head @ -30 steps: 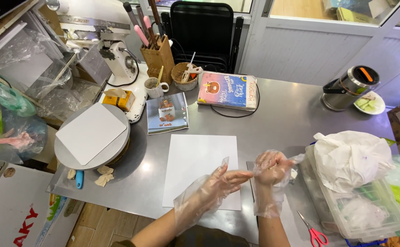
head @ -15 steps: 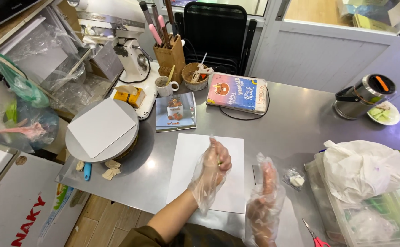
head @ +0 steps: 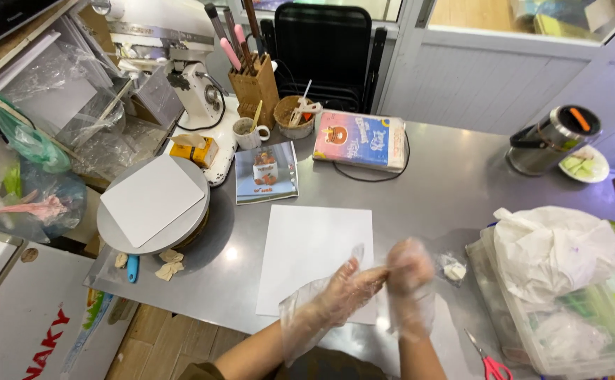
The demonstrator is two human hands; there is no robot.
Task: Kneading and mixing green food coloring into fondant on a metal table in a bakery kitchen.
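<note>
Both my hands wear loose clear plastic gloves. My left hand (head: 346, 290) reaches rightward over the lower right corner of a white paper sheet (head: 311, 246) lying on the steel counter (head: 455, 190). Its fingertips touch my right hand (head: 409, 271), which is blurred, its fingers curled; the left fingers seem to pinch the right glove. A small crumpled piece of clear plastic (head: 453, 269) lies just right of my right hand.
A round turntable with a white square board (head: 151, 200) stands at left. Behind the sheet lie a booklet (head: 266, 172) and a pink package (head: 360, 139). A knife block (head: 254, 84), stand mixer (head: 195, 77), steel kettle (head: 550, 141), bagged clear tub (head: 557, 281) and red scissors (head: 489, 362) surround.
My hands have come together: the left moved right off the paper sheet to meet the right, which rose and curled. The camera view has shifted slightly.
</note>
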